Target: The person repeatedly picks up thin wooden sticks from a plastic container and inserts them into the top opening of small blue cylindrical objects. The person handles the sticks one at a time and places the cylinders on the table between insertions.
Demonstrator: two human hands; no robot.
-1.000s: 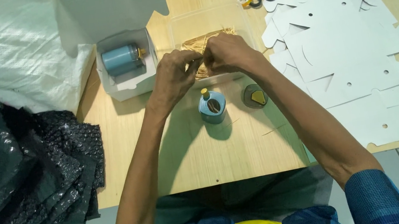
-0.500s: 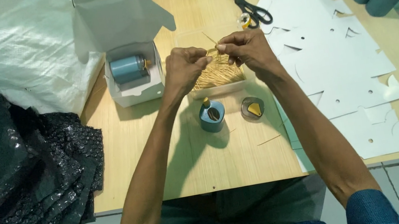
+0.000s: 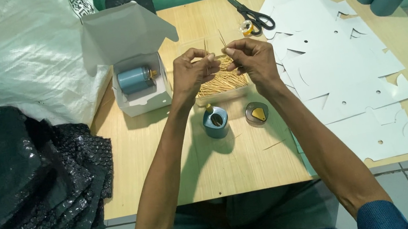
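1. Left hand [image 3: 196, 71], centre of frame: fingertips pinched on a thin wooden stick [image 3: 205, 48], held upright.
2. Right hand [image 3: 253, 59], just beside it: pinching a second stick [image 3: 222, 38].
3. Clear tray of sticks [image 3: 221, 81], directly beneath both hands.
4. Open blue container [image 3: 215, 122] and its lid [image 3: 257, 114], lower centre.
5. White box [image 3: 142, 89], left, holding a blue cylinder.

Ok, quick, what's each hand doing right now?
Left hand: closed, pinching a thin wooden stick upright.
Right hand: closed, pinching another thin stick above the tray of sticks.
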